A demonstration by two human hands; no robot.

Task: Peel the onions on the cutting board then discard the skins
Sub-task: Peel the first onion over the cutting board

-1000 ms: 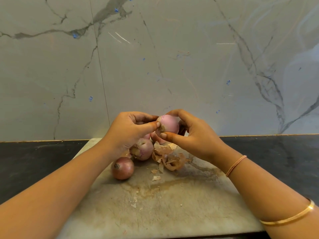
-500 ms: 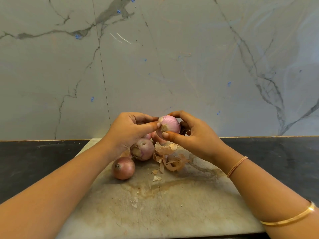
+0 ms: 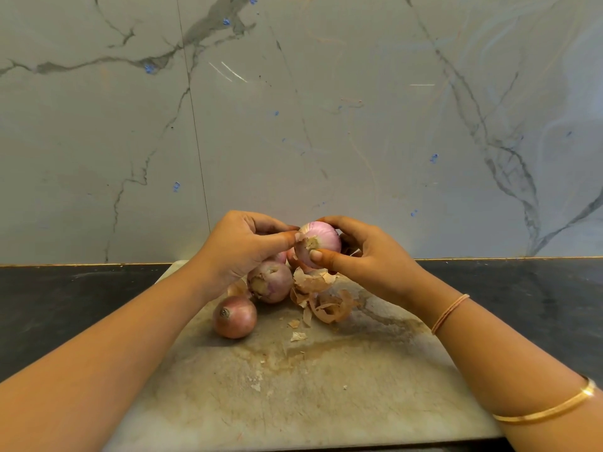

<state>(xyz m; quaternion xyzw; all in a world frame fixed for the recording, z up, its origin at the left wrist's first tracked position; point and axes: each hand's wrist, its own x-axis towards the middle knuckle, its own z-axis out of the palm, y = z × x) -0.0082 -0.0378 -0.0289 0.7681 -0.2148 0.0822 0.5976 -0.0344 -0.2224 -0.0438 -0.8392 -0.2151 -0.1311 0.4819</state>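
My right hand (image 3: 365, 256) grips a pale pink, mostly peeled onion (image 3: 321, 239) above the far end of the stained cutting board (image 3: 293, 393), root end towards me. My left hand (image 3: 239, 247) pinches a flap of skin at the onion's left edge with thumb and forefinger. Under the hands lies a partly peeled onion (image 3: 270, 282). An unpeeled brown onion (image 3: 234, 317) sits nearer me to the left. More onions behind my left hand are mostly hidden. A heap of dry skins (image 3: 321, 300) lies on the board below my right hand.
Dark countertop (image 3: 65, 305) flanks the board on both sides. A grey marble wall (image 3: 293, 125) rises straight behind. Small skin scraps (image 3: 298, 336) lie on the board's middle.
The held onion has been turned in my right hand, so its root end now faces me more. Both hands stay at the same place above the board.
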